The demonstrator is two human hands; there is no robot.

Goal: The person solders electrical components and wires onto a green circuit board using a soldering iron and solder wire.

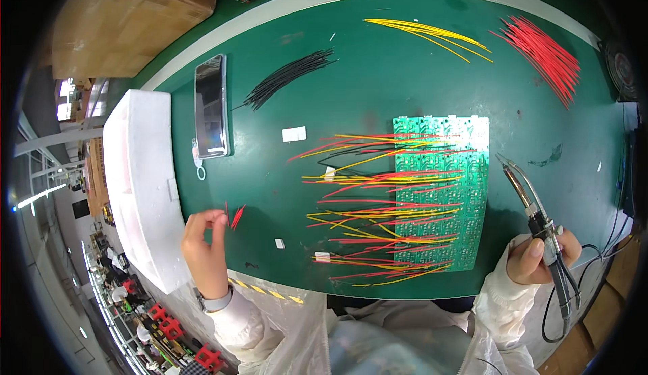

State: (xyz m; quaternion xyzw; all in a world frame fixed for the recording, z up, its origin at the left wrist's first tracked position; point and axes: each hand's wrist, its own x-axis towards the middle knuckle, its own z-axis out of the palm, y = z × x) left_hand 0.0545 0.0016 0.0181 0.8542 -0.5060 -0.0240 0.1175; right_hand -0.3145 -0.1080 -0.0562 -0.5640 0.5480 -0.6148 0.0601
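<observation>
My left hand [206,250] is at the near left of the bench, thumb and forefinger pinched together on a short red wire [227,213]. Beside its fingertips lies a small bunch of short red wires [238,217]. My right hand [543,257] grips a soldering iron [538,222] with a thin curved metal tube along it. The iron's tip points up and left, just right of a green circuit board panel [477,203] and apart from it. Rows of red, yellow and black wires [351,178] reach from the panel toward the left.
Bundles of black wires [287,78], yellow wires [432,34] and red wires [543,58] lie farther back. A phone [211,108] rests at the left beside a white foam box [145,186]. A round fan-like device [619,71] stands at the far right; a cardboard box [128,27] is back left.
</observation>
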